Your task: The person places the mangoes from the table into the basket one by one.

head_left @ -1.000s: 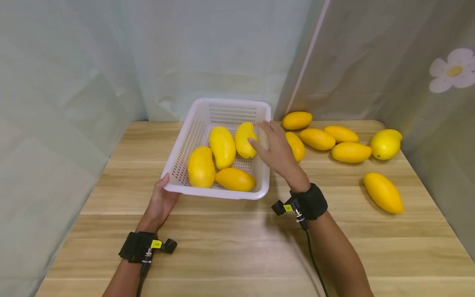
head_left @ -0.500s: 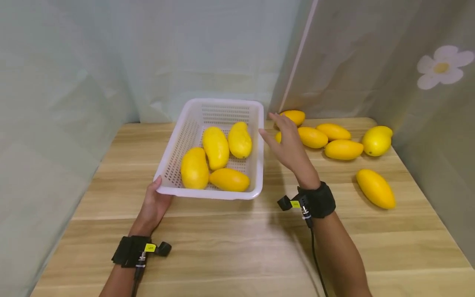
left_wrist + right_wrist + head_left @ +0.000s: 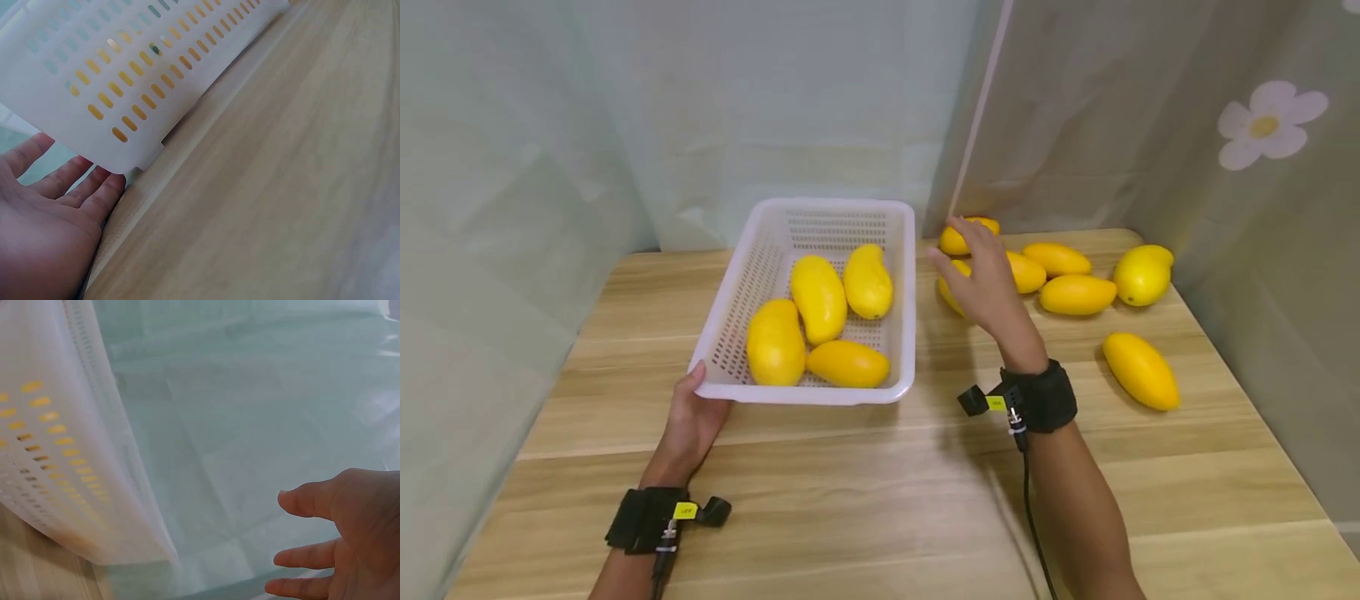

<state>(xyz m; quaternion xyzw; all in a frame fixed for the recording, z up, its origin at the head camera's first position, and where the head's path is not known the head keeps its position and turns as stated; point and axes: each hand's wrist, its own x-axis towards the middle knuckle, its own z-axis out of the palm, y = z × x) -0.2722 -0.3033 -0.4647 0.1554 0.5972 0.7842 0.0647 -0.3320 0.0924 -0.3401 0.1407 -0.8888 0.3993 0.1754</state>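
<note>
A white perforated plastic basket (image 3: 908, 317) stands on the table with several yellow mangoes (image 3: 818, 298) lying inside. My left hand (image 3: 692, 425) grips its near left corner, thumb over the rim. In the left wrist view, the fingers of that hand (image 3: 47, 237) reach under the basket's wall (image 3: 119, 153). To the right of the basket, my right hand (image 3: 988, 287) is held with fingers spread, nothing in it. It overlaps a mango (image 3: 953, 287) beside the basket in the head view. The right wrist view shows this hand (image 3: 359, 534) apart from the basket's side (image 3: 94, 506).
Several more mangoes (image 3: 1077, 296) lie loose at the back right of the wooden table (image 3: 850, 500). One mango (image 3: 1141, 371) rests nearer the front, and a rounder yellow mango (image 3: 1142, 275) sits by the right edge. Pale curtains (image 3: 775, 108) hang behind and at both sides.
My right hand has drawn back from inside the basket's right side to over the loose mangoes. The left hand keeps its grip. The head view has shifted, so everything appears further left.
</note>
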